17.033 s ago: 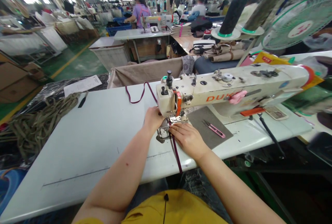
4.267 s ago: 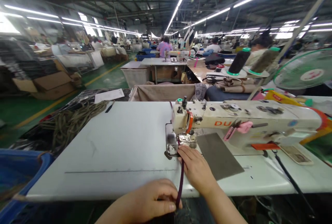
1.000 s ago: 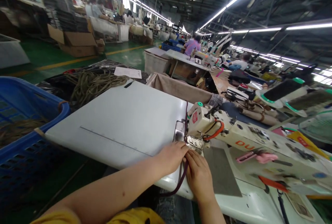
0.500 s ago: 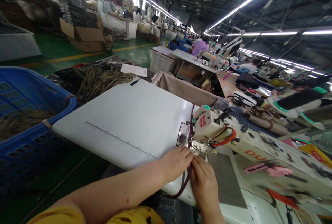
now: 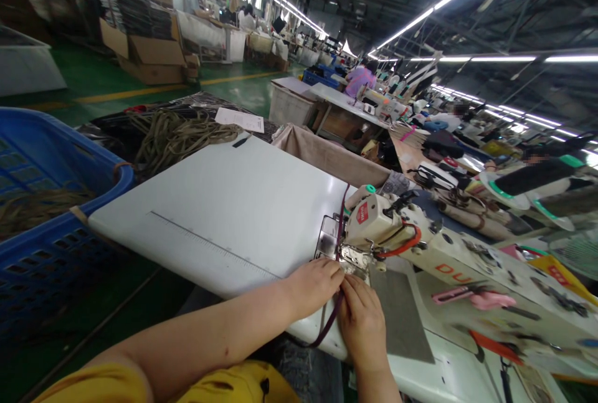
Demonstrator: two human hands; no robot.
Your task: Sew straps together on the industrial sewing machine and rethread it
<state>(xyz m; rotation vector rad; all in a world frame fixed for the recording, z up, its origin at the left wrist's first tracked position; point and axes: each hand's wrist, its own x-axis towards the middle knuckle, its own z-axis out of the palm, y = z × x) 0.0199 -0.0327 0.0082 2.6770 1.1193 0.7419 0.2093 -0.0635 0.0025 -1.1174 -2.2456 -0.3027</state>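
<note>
A cream sewing machine [image 5: 434,253] stands on the white table [image 5: 243,210]. A dark purple strap [image 5: 332,321] runs from below the table edge up under the presser foot [image 5: 351,260] and out behind the machine. My left hand [image 5: 314,284] rests on the table just left of the foot, fingertips on the strap. Close beside it, my right hand [image 5: 360,322] pinches the strap right in front of the foot.
A blue basket [image 5: 42,203] of olive webbing stands at the left. More olive webbing [image 5: 177,132] and a paper sheet [image 5: 239,119] lie beyond the table. Pink snips [image 5: 471,297] lie on the machine bed. Other people sew at tables behind.
Over the last second both hands stay at the presser foot on the strap. The view has shifted slightly; 4.3 s ago my left hand held the strap below the table edge.
</note>
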